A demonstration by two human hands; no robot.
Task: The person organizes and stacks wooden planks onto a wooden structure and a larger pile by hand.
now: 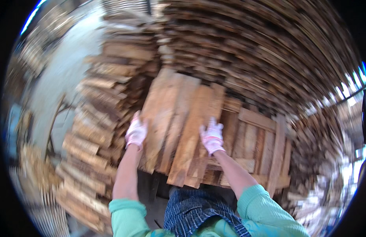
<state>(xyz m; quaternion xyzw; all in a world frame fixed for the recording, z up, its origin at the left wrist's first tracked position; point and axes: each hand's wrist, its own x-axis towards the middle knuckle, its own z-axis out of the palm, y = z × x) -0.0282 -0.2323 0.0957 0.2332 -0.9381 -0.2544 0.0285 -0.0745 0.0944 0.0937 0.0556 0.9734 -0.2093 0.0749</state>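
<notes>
Several rough brown planks (183, 122) lie side by side in front of me, their ends uneven. Along their left edge is my left hand (136, 131), in a white and pink glove, its fingers stretched forward against the wood. My right hand (211, 136), gloved alike, rests at the right side of these planks with its fingers spread. Whether the planks are lifted or lie fully on the wood below cannot be made out. To the right, partly under them, is a layer of shorter boards with crosspieces (256, 144).
A tall stack of boards (238, 51) rises at the far side and curves to the right. Another stack of plank ends (92, 138) runs along the left. Beyond it is a pale floor (60, 75) with a wooden stick frame (54, 122). The outer parts are blurred.
</notes>
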